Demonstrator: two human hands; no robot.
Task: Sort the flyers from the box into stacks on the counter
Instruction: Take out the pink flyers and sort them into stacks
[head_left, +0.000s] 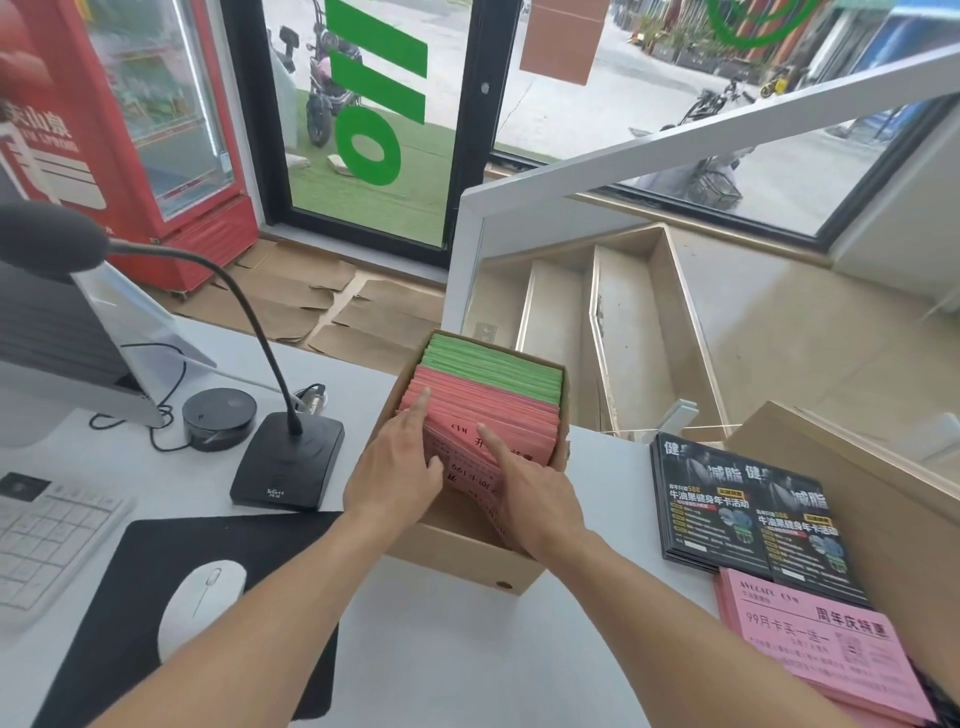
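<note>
- Risk: my left hand (395, 467) and right hand (535, 499) are parting a tightly packed row of pink flyers (483, 431) in the box (467, 556). Lifting a batch could drag neighbours up with it, or catch the green flyers (493, 364) behind, and mix colours.
- Risk: the box sits near the far edge of the counter (441, 649). A hard pull toward me could tip it or spill the row.
- Left hand: fingers (415, 410) mostly straight, index laid on the pink tops, thumb pressing the front sheet. Not gripping anything.
- Right hand: index out straight on the tilted front pink sheet. Other fingers hidden behind the sheets, so I cannot tell whether they hold it.
- Flyers sit between and directly under both hands, pink nearest, green at the far end of the box.
- Stacks already at the counter's right edge: black flyers (743, 509), pink stack (821, 644) in front of them.
</note>
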